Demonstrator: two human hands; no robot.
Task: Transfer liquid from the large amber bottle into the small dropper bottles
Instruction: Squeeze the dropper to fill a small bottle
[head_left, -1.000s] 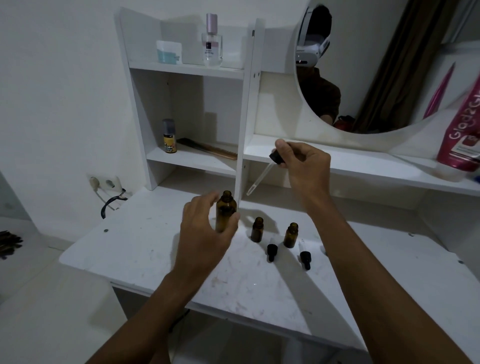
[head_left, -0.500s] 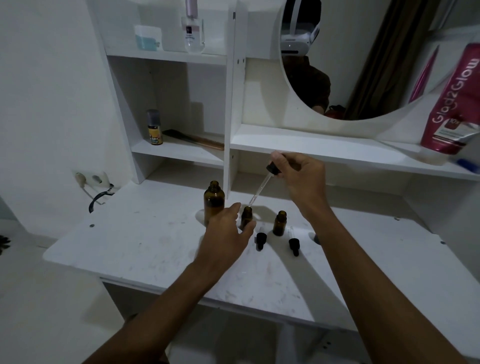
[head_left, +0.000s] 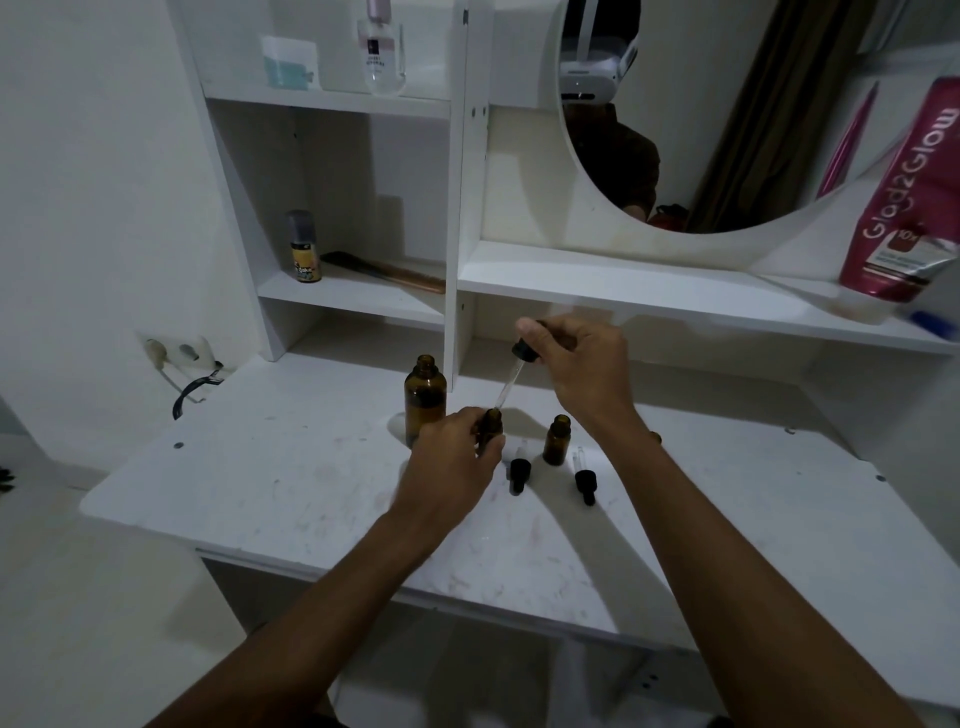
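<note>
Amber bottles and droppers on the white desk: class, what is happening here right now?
A person is filling dropper bottles. The right hand pinches a black-bulbed glass pipette, its tip at the mouth of a small amber glass bottle steadied by the left hand. The large amber bottle stands uncapped beside it. A second small amber bottle stands open, with two black dropper caps lying on the desk.
</note>
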